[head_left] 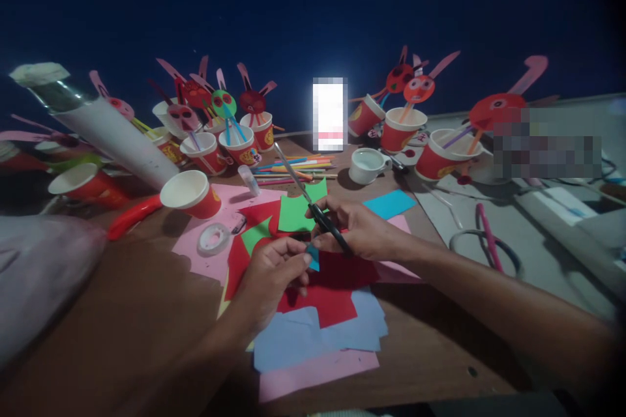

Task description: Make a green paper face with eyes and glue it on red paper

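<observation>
Between the fingertips of my left hand (276, 273) is a small piece of blue paper (314, 259). My right hand (359, 228) is closed around black-handled scissors (294, 176), whose blades point up and away to the left. Its fingertips also reach the top of the blue piece. Below both hands lie a red paper sheet (337, 306) and light blue sheets (288, 345). Cut green paper (296, 214) lies just beyond the hands. A roll of clear tape (214, 239) rests on pink paper (188, 251) to the left.
Paper cups (190, 194) and rabbit-faced paper figures (223, 104) line the back. Coloured sticks (293, 169), a glue stick (249, 180) and a white mug (366, 166) stand or lie beyond the paper. A lit screen (328, 114) is behind. A plastic bag (44, 280) sits left.
</observation>
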`<state>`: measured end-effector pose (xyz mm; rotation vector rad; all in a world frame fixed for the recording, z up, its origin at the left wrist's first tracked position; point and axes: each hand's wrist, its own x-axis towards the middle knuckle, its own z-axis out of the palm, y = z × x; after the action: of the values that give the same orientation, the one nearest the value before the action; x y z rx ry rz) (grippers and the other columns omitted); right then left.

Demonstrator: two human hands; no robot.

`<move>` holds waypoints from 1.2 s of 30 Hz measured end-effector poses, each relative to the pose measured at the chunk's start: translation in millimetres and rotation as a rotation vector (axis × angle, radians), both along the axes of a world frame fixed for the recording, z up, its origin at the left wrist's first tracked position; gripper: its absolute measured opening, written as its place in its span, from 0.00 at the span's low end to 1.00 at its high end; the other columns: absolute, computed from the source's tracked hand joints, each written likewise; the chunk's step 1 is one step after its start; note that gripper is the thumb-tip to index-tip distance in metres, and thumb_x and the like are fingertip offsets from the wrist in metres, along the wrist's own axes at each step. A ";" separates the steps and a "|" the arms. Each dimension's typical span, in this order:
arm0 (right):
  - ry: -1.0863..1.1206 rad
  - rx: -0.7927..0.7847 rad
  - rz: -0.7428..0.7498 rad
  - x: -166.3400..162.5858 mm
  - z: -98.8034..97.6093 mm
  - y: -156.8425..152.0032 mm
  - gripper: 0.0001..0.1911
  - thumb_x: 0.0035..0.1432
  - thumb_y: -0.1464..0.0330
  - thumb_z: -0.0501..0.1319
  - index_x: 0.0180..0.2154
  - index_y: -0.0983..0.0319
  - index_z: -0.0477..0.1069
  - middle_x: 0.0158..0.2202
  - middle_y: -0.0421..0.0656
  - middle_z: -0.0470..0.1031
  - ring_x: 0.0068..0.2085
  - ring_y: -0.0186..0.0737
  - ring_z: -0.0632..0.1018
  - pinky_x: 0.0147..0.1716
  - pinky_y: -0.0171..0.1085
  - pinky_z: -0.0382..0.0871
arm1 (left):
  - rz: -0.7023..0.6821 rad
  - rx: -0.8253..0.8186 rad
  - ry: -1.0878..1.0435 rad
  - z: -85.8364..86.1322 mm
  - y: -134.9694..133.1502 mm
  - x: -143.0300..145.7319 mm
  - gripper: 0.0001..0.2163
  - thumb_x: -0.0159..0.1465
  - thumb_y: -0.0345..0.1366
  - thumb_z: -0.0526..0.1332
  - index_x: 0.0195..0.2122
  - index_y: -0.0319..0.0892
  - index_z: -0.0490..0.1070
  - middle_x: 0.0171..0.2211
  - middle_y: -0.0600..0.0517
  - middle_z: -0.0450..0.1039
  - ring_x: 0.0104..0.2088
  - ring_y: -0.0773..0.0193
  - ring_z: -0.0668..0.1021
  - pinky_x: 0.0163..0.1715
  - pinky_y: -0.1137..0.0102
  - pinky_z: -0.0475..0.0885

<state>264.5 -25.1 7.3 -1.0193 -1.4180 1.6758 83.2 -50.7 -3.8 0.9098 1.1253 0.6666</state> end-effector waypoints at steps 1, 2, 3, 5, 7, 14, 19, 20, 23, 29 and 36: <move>-0.026 0.018 -0.009 -0.8 0.1 -0.7 0.19 0.43 0.73 0.65 0.37 0.61 0.63 0.26 0.33 0.67 0.28 0.30 0.70 0.26 0.30 0.62 | -0.010 0.001 0.002 -0.3 -0.4 0.4 0.09 0.52 0.38 0.64 0.29 0.40 0.66 0.15 0.57 0.67 0.14 0.70 0.69 0.12 0.77 0.61; -0.053 0.041 -0.018 -1.4 0.3 -1.3 0.18 0.43 0.74 0.64 0.37 0.61 0.62 0.26 0.33 0.67 0.28 0.30 0.70 0.26 0.30 0.62 | -0.021 0.001 0.004 -0.5 -0.9 0.8 0.09 0.52 0.38 0.64 0.29 0.40 0.66 0.15 0.57 0.67 0.14 0.70 0.69 0.13 0.77 0.61; -0.078 0.069 -0.026 -1.8 0.8 -1.9 0.17 0.43 0.75 0.63 0.37 0.61 0.62 0.26 0.33 0.67 0.28 0.30 0.70 0.26 0.30 0.62 | -0.030 0.002 0.008 -0.5 -1.3 1.1 0.09 0.52 0.38 0.64 0.29 0.40 0.66 0.15 0.57 0.67 0.14 0.71 0.69 0.13 0.77 0.61; -0.115 0.116 -0.035 -2.3 2.0 -2.7 0.16 0.44 0.75 0.61 0.37 0.61 0.62 0.26 0.34 0.67 0.28 0.30 0.70 0.26 0.30 0.62 | -0.041 0.004 0.016 -0.5 -1.8 1.4 0.09 0.52 0.37 0.64 0.28 0.40 0.66 0.16 0.57 0.67 0.14 0.71 0.69 0.13 0.76 0.62; -0.124 0.133 -0.032 -2.5 3.7 -3.4 0.16 0.44 0.75 0.60 0.38 0.61 0.62 0.26 0.33 0.66 0.28 0.30 0.70 0.26 0.31 0.62 | -0.053 0.002 0.016 -0.7 -2.1 1.4 0.09 0.52 0.37 0.64 0.28 0.40 0.66 0.16 0.57 0.68 0.14 0.70 0.69 0.13 0.76 0.62; -0.121 0.163 -0.081 -4.0 5.5 -3.5 0.17 0.45 0.75 0.62 0.40 0.62 0.63 0.26 0.34 0.66 0.29 0.31 0.70 0.27 0.31 0.63 | -0.068 0.040 0.003 -4.3 -2.0 -0.4 0.08 0.52 0.35 0.64 0.23 0.40 0.65 0.17 0.58 0.65 0.14 0.72 0.68 0.13 0.76 0.61; 0.028 0.128 -0.151 -4.4 1.7 -3.5 0.17 0.48 0.66 0.64 0.39 0.61 0.61 0.26 0.34 0.66 0.26 0.29 0.68 0.25 0.30 0.63 | 0.067 -0.014 -0.128 -0.7 4.5 -3.1 0.09 0.52 0.35 0.66 0.24 0.40 0.64 0.17 0.59 0.65 0.15 0.73 0.67 0.14 0.78 0.61; 0.029 0.127 -0.145 -4.5 1.7 -4.7 0.17 0.49 0.64 0.64 0.39 0.61 0.61 0.26 0.34 0.66 0.26 0.29 0.68 0.24 0.30 0.63 | 0.116 -0.017 -0.171 0.8 6.3 -3.9 0.10 0.51 0.34 0.67 0.24 0.39 0.65 0.18 0.58 0.65 0.17 0.74 0.68 0.16 0.78 0.63; -0.005 0.106 -0.117 -5.7 2.9 -10.4 0.19 0.51 0.59 0.64 0.40 0.61 0.60 0.27 0.36 0.66 0.27 0.30 0.67 0.24 0.30 0.62 | 0.211 -0.001 -0.255 5.8 11.0 -7.1 0.09 0.50 0.32 0.68 0.25 0.38 0.67 0.21 0.56 0.69 0.20 0.74 0.70 0.21 0.78 0.68; -0.100 0.146 0.040 -8.0 2.4 -20.1 0.23 0.52 0.50 0.59 0.37 0.61 0.59 0.29 0.37 0.64 0.28 0.31 0.64 0.28 0.31 0.60 | 0.310 0.007 -0.345 14.2 15.9 -14.2 0.08 0.49 0.31 0.68 0.25 0.36 0.69 0.21 0.53 0.71 0.22 0.72 0.72 0.22 0.77 0.69; -0.152 0.149 0.065 -14.0 -5.4 -26.0 0.20 0.53 0.53 0.61 0.39 0.61 0.61 0.29 0.37 0.65 0.28 0.31 0.65 0.29 0.32 0.60 | 0.359 0.013 -0.391 15.4 16.8 -21.0 0.07 0.51 0.31 0.67 0.26 0.37 0.69 0.23 0.54 0.70 0.21 0.72 0.71 0.19 0.77 0.68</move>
<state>250.5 -51.2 2.0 -1.0444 -1.6641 1.5387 62.2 -33.9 11.6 0.5562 0.9357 1.0950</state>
